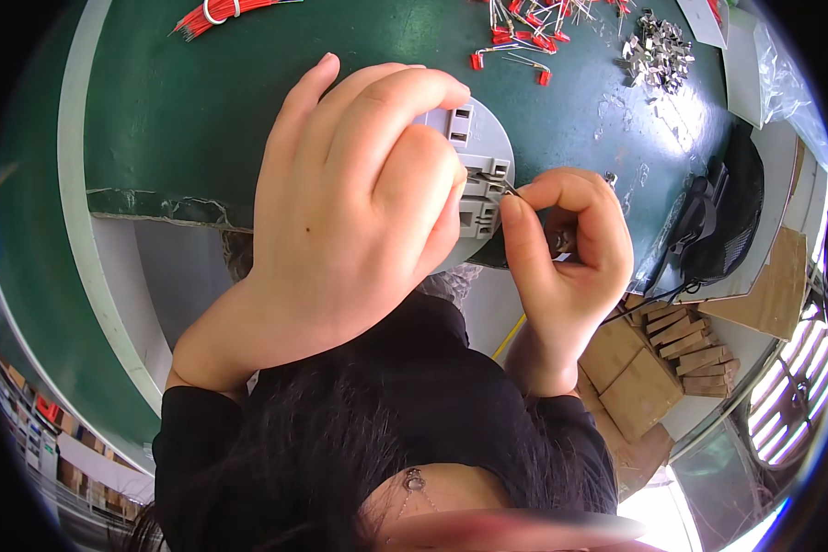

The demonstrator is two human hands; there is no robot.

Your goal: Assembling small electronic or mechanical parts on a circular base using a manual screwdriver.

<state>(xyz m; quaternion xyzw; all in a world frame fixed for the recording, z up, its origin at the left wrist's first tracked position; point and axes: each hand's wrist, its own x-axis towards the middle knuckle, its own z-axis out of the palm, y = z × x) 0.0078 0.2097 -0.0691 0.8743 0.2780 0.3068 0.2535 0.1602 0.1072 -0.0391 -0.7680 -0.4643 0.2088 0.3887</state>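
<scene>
My left hand [359,202] is closed around a round grey plastic part [483,152] with small square slots, held up close over the green table [156,110]. My right hand [566,258] pinches a thin metal pin [508,188] between thumb and forefinger, its tip touching a slot on the grey part. Most of the grey part is hidden behind my left fingers.
Loose red-sleeved wire pieces [524,32] and a bundle of red wires [216,14] lie at the far side of the table. A heap of small metal clips [658,51] sits at the far right. A black fan [718,225] and cardboard boxes [653,363] stand to the right.
</scene>
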